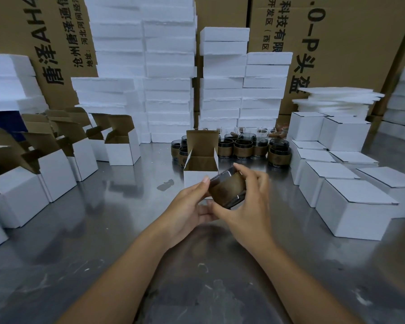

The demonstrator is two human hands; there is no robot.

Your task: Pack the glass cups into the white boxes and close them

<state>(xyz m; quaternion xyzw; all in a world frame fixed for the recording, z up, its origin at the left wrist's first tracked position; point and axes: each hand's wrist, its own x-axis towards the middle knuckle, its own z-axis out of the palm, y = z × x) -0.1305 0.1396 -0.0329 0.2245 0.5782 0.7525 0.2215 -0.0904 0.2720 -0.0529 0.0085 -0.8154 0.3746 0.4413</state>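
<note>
Meanwhile, left hand [189,206] and right hand [246,206] both gripped one tilted glass cup [227,189] before open white box [200,168].

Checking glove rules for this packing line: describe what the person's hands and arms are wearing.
Nothing worn shows: the left hand and right hand are ungloved, no rings visible, and both forearms are bare, without sleeves, watch or bracelet.

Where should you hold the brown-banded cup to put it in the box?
Probably the brown band of the cup, fingers from opposite sides, as the left hand and right hand do: it wraps the middle, leaving the base free for the open box.
</note>
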